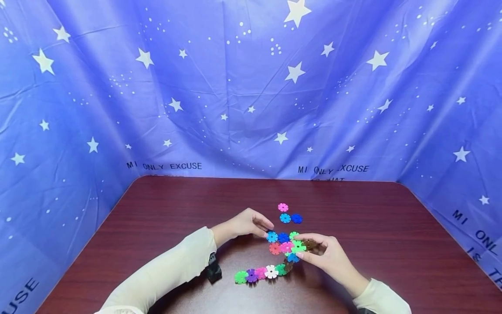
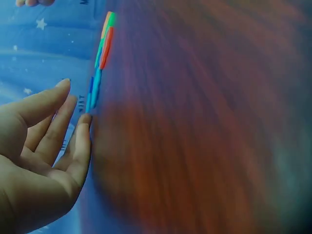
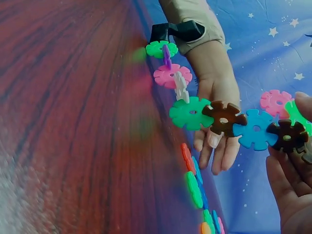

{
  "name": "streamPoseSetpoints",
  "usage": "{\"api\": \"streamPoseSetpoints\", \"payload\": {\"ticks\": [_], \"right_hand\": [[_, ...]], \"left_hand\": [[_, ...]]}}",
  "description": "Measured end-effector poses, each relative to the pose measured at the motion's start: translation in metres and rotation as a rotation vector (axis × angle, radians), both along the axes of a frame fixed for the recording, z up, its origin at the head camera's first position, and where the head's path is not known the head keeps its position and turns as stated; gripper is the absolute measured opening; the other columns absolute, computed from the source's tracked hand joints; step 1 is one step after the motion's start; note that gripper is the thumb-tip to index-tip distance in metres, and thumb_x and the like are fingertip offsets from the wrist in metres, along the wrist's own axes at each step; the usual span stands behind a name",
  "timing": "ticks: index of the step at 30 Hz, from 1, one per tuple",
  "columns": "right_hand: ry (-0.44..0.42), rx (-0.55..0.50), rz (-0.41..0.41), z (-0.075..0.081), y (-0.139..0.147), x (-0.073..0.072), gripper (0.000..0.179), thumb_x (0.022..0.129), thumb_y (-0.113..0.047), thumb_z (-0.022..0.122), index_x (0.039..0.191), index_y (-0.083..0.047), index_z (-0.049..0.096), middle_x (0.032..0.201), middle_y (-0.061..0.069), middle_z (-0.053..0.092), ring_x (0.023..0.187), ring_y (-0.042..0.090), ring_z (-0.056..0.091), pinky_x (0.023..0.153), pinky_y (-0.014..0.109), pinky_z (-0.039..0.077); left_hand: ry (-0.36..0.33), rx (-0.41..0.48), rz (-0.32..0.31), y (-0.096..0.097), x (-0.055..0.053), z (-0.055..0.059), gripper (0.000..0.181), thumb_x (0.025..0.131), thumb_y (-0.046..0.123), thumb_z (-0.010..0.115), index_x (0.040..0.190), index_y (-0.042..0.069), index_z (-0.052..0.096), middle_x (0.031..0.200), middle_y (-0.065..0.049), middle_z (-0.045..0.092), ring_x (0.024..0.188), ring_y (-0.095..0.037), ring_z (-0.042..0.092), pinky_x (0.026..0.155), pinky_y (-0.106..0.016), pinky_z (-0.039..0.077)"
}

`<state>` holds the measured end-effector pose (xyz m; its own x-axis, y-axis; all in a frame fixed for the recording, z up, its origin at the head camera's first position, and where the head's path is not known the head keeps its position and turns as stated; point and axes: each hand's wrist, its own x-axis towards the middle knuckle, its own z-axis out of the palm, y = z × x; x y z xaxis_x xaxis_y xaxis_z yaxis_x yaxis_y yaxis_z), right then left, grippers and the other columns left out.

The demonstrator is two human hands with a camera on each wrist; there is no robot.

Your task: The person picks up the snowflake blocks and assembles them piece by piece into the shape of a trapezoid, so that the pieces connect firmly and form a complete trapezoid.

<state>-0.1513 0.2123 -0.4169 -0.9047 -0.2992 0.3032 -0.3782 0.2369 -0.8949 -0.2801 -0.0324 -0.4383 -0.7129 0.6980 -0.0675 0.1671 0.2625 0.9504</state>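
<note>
My right hand point(image 1: 329, 255) pinches one end of a chain of notched plastic snowflake discs point(image 1: 271, 272). The chain curves down and left through blue, brown, green, white, pink and purple pieces to a light green end. In the right wrist view, a brown disc point(image 3: 287, 137) is near the gripping fingers, with green and pink discs beside it. My left hand point(image 1: 247, 223) has loosely bent fingers and holds nothing visible. Its fingertips are by a loose light blue disc point(image 1: 272, 237) on the table; whether they touch it I cannot tell.
Loose dark blue point(image 1: 283, 237) and red discs point(image 1: 275, 248) lie close to the chain. Farther back on the brown table point(image 1: 188, 205) are pink point(image 1: 283, 207), light blue point(image 1: 285, 218) and dark blue discs point(image 1: 296, 218). A starry blue curtain point(image 1: 235, 87) surrounds the table.
</note>
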Motion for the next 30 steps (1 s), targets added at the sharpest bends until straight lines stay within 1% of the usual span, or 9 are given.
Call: {"api": "streamPoseSetpoints", "payload": {"ticks": [3, 5, 10, 12, 14, 17, 21, 25, 30], "right_hand": [[0.002, -0.007, 0.000, -0.002, 0.000, -0.001, 0.030, 0.083, -0.003, 0.069, 0.112, 0.007, 0.063, 0.103, 0.004, 0.070, 0.083, 0.008, 0.063, 0.069, 0.026, 0.055], [-0.004, -0.004, -0.002, -0.003, 0.000, -0.001, 0.030, 0.083, -0.003, 0.069, 0.112, 0.005, 0.064, 0.103, 0.003, 0.070, 0.083, 0.008, 0.063, 0.069, 0.026, 0.055], [-0.003, 0.020, -0.020, -0.004, -0.001, -0.002, 0.029, 0.082, -0.005, 0.071, 0.111, -0.001, 0.066, 0.101, 0.001, 0.070, 0.081, 0.008, 0.063, 0.067, 0.027, 0.055], [0.007, 0.021, -0.029, -0.004, -0.001, -0.002, 0.029, 0.082, -0.005, 0.071, 0.111, -0.001, 0.067, 0.100, 0.002, 0.071, 0.081, 0.008, 0.063, 0.067, 0.027, 0.055], [0.014, 0.015, -0.032, -0.004, -0.001, -0.003, 0.029, 0.082, -0.005, 0.071, 0.111, -0.001, 0.066, 0.100, 0.002, 0.071, 0.082, 0.008, 0.063, 0.069, 0.026, 0.055], [0.022, 0.003, -0.034, -0.004, -0.002, -0.003, 0.030, 0.082, -0.004, 0.071, 0.111, 0.002, 0.065, 0.102, 0.002, 0.070, 0.084, 0.007, 0.063, 0.070, 0.027, 0.055], [0.039, -0.007, -0.046, -0.004, -0.002, -0.003, 0.033, 0.081, -0.004, 0.072, 0.112, 0.006, 0.064, 0.103, 0.002, 0.070, 0.085, 0.007, 0.063, 0.070, 0.027, 0.055], [0.056, -0.016, -0.058, -0.004, -0.002, -0.003, 0.033, 0.081, -0.003, 0.072, 0.113, 0.004, 0.065, 0.103, 0.002, 0.070, 0.085, 0.007, 0.063, 0.069, 0.026, 0.055], [0.066, -0.021, -0.094, -0.005, -0.003, -0.002, 0.032, 0.081, -0.002, 0.072, 0.112, 0.001, 0.066, 0.097, 0.002, 0.071, 0.080, 0.006, 0.063, 0.065, 0.026, 0.055]], "left_hand": [[0.004, -0.026, 0.003, 0.004, -0.002, -0.005, 0.030, 0.077, -0.005, 0.073, 0.106, -0.002, 0.070, 0.105, -0.014, 0.069, 0.092, -0.017, 0.067, 0.073, -0.028, 0.056], [0.074, -0.065, -0.010, 0.006, -0.003, -0.006, 0.030, 0.076, -0.004, 0.074, 0.106, 0.001, 0.071, 0.105, -0.011, 0.070, 0.090, -0.013, 0.066, 0.074, -0.025, 0.055], [0.311, -0.192, -0.050, 0.009, 0.001, -0.002, 0.027, 0.075, 0.005, 0.078, 0.102, 0.010, 0.075, 0.098, -0.001, 0.072, 0.080, -0.006, 0.060, 0.070, -0.018, 0.050], [0.361, -0.217, -0.043, 0.010, 0.002, 0.000, 0.025, 0.075, 0.007, 0.079, 0.099, 0.012, 0.076, 0.096, 0.001, 0.073, 0.078, -0.005, 0.059, 0.068, -0.018, 0.049], [0.377, -0.230, -0.034, 0.010, 0.003, 0.001, 0.025, 0.074, 0.007, 0.079, 0.098, 0.012, 0.076, 0.095, 0.002, 0.073, 0.077, -0.004, 0.058, 0.068, -0.017, 0.049], [0.375, -0.234, -0.034, 0.008, 0.004, 0.003, 0.027, 0.072, 0.005, 0.081, 0.098, 0.009, 0.075, 0.095, 0.001, 0.072, 0.076, -0.003, 0.058, 0.069, -0.017, 0.049], [0.341, -0.240, -0.031, 0.003, 0.006, 0.003, 0.029, 0.069, 0.003, 0.082, 0.097, 0.006, 0.074, 0.090, 0.000, 0.071, 0.071, -0.002, 0.057, 0.066, -0.017, 0.049], [0.255, -0.208, 0.010, -0.003, 0.011, 0.002, 0.024, 0.069, -0.001, 0.081, 0.091, 0.004, 0.073, 0.080, -0.001, 0.069, 0.066, -0.004, 0.058, 0.062, -0.019, 0.050], [0.139, -0.120, 0.053, -0.014, 0.018, -0.001, 0.014, 0.078, -0.005, 0.071, 0.090, 0.001, 0.072, 0.075, -0.006, 0.067, 0.060, -0.010, 0.056, 0.053, -0.022, 0.047]]}}
